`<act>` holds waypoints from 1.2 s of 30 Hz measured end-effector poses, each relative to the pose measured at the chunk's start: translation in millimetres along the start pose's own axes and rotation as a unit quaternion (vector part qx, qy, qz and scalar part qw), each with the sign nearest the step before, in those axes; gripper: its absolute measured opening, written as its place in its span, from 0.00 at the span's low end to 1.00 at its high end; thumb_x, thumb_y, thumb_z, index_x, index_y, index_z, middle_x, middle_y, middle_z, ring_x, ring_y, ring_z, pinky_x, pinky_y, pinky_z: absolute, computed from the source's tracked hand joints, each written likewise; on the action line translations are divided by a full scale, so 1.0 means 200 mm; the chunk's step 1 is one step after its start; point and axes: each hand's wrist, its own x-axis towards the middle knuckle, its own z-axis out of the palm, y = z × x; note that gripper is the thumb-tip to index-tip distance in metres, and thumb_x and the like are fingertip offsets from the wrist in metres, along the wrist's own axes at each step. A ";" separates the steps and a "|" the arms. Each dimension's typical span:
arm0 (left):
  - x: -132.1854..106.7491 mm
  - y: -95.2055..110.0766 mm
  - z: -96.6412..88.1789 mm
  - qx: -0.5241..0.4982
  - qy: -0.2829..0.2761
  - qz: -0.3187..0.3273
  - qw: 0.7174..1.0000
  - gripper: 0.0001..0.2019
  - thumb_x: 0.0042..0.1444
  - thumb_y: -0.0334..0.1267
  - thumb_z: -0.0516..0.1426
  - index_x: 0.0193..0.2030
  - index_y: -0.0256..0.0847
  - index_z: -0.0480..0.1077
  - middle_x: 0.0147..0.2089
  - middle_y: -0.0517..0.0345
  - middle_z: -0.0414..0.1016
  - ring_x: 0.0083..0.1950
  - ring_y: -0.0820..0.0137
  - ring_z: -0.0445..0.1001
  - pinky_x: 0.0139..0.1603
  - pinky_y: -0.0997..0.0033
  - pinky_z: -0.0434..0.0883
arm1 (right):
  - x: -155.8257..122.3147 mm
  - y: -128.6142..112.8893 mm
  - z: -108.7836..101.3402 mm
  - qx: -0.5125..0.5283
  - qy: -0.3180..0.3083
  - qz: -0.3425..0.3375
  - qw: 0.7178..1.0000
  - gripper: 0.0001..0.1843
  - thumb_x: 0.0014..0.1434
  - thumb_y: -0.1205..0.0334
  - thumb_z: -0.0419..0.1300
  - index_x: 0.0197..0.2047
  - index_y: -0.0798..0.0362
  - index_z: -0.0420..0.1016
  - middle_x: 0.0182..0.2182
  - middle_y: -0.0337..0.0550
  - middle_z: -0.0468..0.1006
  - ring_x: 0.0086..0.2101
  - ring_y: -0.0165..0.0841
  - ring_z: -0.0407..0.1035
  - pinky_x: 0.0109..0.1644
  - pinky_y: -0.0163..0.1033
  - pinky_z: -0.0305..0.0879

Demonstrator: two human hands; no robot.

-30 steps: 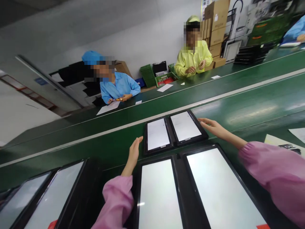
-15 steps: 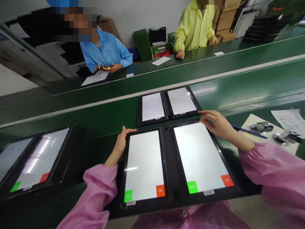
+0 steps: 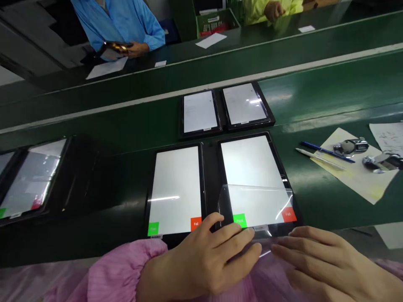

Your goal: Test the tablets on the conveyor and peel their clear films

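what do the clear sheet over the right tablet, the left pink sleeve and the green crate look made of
Clear sheet: probably thin, glossy plastic film; the screen shows through and it catches streaks of light.
Left pink sleeve: woven-looking fabric, fibre unclear; it gathers in soft creases at the cuff.
Green crate: likely moulded plastic, judging by its even colour.

Clear film partly over lit, flat tablet

The bottom edge is cropping my right hand; the left edge is cutting off a tablet.
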 end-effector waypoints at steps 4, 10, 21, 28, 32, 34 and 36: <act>0.01 0.03 0.02 -0.052 -0.019 0.016 0.998 0.20 0.68 0.25 0.49 0.55 0.44 0.79 0.50 0.56 0.86 0.43 0.67 0.82 0.42 0.67 0.82 | -0.16 -0.08 0.05 -0.002 -0.035 0.069 0.997 0.14 0.68 0.44 0.59 0.51 0.38 0.79 0.47 0.43 0.84 0.47 0.43 0.80 0.43 0.48 0.82; 0.07 0.05 -0.04 -0.142 -0.082 -0.009 0.986 0.21 0.72 0.26 0.46 0.55 0.40 0.79 0.49 0.55 0.87 0.42 0.67 0.84 0.45 0.69 0.83 | -0.21 -0.13 0.04 0.004 -0.042 0.083 0.996 0.16 0.67 0.42 0.60 0.54 0.35 0.79 0.47 0.40 0.84 0.49 0.43 0.80 0.44 0.47 0.83; -0.10 -0.23 -0.17 -0.224 -0.019 -0.162 0.961 0.25 0.64 0.30 0.56 0.63 0.61 0.74 0.47 0.65 0.87 0.41 0.66 0.87 0.47 0.66 0.85 | 0.03 0.08 -0.09 -0.068 -0.061 -0.055 0.994 0.27 0.70 0.71 0.42 0.49 0.47 0.82 0.43 0.37 0.85 0.45 0.31 0.78 0.54 0.41 0.76; 0.00 -0.50 -0.22 -0.096 0.047 -0.205 0.973 0.10 0.65 0.34 0.55 0.37 0.47 0.78 0.41 0.63 0.82 0.48 0.67 0.81 0.58 0.56 0.78 | 0.01 0.12 -0.16 -0.162 -0.046 -0.012 0.986 0.22 0.72 0.75 0.46 0.45 0.52 0.82 0.47 0.39 0.85 0.43 0.32 0.76 0.47 0.44 0.76; 0.14 -0.62 -0.18 -0.076 0.087 -0.240 0.964 0.10 0.62 0.39 0.56 0.32 0.50 0.78 0.27 0.62 0.72 0.31 0.66 0.71 0.34 0.62 0.71 | 0.00 0.12 -0.18 -0.170 -0.063 0.003 0.983 0.23 0.75 0.75 0.43 0.52 0.58 0.80 0.46 0.44 0.84 0.52 0.33 0.75 0.54 0.44 0.75; 0.21 -0.68 -0.16 -0.103 0.064 -0.295 0.948 0.12 0.60 0.42 0.54 0.30 0.51 0.78 0.26 0.62 0.75 0.29 0.65 0.72 0.30 0.62 0.68 | 0.02 0.13 -0.18 -0.172 -0.049 -0.010 0.984 0.20 0.73 0.75 0.47 0.51 0.60 0.81 0.43 0.45 0.84 0.52 0.33 0.75 0.53 0.43 0.75; 0.26 -0.73 -0.13 -0.128 0.036 -0.356 0.925 0.14 0.58 0.47 0.53 0.29 0.50 0.78 0.28 0.60 0.78 0.32 0.61 0.76 0.32 0.60 0.71 | 0.05 0.15 -0.17 -0.179 -0.029 -0.024 0.983 0.18 0.72 0.75 0.50 0.49 0.60 0.83 0.40 0.44 0.84 0.49 0.34 0.76 0.50 0.42 0.76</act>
